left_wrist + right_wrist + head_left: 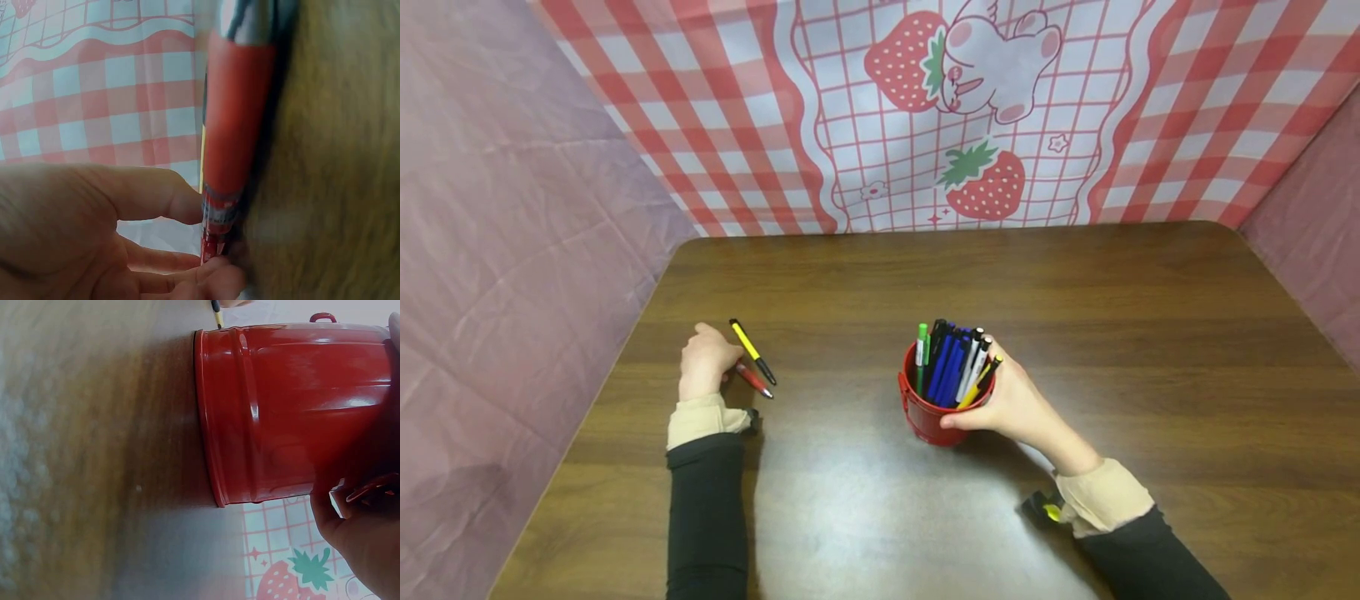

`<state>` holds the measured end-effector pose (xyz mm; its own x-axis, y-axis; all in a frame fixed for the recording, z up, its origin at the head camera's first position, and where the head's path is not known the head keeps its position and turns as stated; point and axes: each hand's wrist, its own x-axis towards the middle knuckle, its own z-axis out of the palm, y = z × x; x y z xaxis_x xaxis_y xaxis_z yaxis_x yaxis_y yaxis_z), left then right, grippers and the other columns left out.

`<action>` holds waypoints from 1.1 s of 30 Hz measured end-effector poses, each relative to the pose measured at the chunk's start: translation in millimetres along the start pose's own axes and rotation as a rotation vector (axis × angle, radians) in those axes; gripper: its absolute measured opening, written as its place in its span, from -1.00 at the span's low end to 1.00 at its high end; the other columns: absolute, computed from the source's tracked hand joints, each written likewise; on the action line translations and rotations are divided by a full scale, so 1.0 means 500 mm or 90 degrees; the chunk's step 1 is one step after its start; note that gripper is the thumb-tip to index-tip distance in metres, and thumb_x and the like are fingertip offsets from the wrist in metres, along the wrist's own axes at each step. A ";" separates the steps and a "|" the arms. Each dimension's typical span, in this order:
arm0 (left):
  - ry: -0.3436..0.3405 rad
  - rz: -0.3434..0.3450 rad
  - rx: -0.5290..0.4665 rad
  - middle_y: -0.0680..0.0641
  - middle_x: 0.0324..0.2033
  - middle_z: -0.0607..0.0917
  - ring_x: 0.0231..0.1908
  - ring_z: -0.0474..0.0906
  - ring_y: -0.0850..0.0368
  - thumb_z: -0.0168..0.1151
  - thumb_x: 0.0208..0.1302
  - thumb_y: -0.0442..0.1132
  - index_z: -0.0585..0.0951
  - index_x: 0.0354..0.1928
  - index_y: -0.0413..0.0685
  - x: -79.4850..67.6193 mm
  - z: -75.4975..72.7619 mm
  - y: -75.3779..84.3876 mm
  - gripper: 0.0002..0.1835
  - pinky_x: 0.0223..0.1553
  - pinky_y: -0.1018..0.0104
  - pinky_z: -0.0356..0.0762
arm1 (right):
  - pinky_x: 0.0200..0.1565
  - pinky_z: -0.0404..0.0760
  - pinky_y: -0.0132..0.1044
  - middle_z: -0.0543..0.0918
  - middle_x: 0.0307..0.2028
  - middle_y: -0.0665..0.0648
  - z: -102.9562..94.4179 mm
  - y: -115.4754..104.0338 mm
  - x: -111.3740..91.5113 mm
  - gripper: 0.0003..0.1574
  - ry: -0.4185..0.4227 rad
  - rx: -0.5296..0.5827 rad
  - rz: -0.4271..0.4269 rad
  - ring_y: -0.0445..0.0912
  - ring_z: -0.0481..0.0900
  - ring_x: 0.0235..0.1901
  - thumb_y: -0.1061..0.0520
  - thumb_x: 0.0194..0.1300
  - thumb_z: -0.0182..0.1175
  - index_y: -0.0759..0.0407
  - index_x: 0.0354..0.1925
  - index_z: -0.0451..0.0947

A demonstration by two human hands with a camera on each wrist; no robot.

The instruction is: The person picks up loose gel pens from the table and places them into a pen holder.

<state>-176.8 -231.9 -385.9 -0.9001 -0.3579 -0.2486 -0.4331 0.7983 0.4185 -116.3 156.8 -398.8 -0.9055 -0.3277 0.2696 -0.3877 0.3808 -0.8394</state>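
Note:
At the left of the table, my left hand point(706, 360) pinches a red pen point(752, 380) between thumb and fingertips. In the left wrist view that red pen point(240, 119) lies along the tabletop, its silver end near the camera. A yellow pen with black ends point(752, 352) lies just right of the hand. My right hand point(1011, 400) grips a small red metal bucket point(936, 425) near its rim, thumb at the front. Several pens point(951, 371) stand in it: green, black, blue, white and yellow. The bucket point(294, 412) stands upright on the table in the right wrist view.
A brown wooden table point(865, 283) carries everything. Behind it hangs a red-and-white checked cloth point(730, 108) with strawberries, and pink cloth point(512, 208) covers the sides. A dark strap end point(1039, 507) sticks out from the right wrist.

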 end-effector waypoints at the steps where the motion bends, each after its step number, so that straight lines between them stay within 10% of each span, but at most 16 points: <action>1: 0.003 0.000 -0.002 -0.09 -0.67 0.47 -0.78 0.43 0.17 0.11 0.02 -0.21 0.22 -0.04 -0.43 0.000 0.000 -0.001 -0.47 -0.63 0.31 0.40 | 0.01 0.40 -0.45 0.55 -0.04 0.07 0.000 0.000 0.000 0.19 0.000 0.000 0.000 -0.17 0.48 -0.09 0.10 -0.53 0.60 0.14 0.15 0.26; 10: 0.080 0.003 0.016 -0.57 -0.13 0.46 -0.10 0.40 -0.49 0.05 0.02 -0.24 0.18 0.04 -0.49 -0.002 -0.012 0.003 -0.41 -0.16 -0.17 0.40 | 0.02 0.40 -0.44 0.55 -0.04 0.07 0.002 0.000 0.000 0.19 -0.002 -0.008 -0.002 -0.17 0.48 -0.09 0.08 -0.54 0.61 0.14 0.14 0.26; 33: 0.349 0.072 -0.024 -0.38 -0.17 0.48 -0.24 0.45 -0.48 -0.02 0.08 -0.31 0.46 -0.12 -0.34 -0.068 -0.049 0.083 -0.69 -0.27 -0.26 0.37 | 0.01 0.40 -0.46 0.55 -0.03 0.07 0.003 0.000 0.002 0.20 0.003 -0.011 0.000 -0.14 0.49 -0.08 0.12 -0.56 0.61 0.15 0.14 0.26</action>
<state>-165.5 -198.2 -338.7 -0.8303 -0.4779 0.2868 -0.3242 0.8326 0.4490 -117.1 155.3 -399.1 -0.9065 -0.3233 0.2715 -0.3902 0.3960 -0.8312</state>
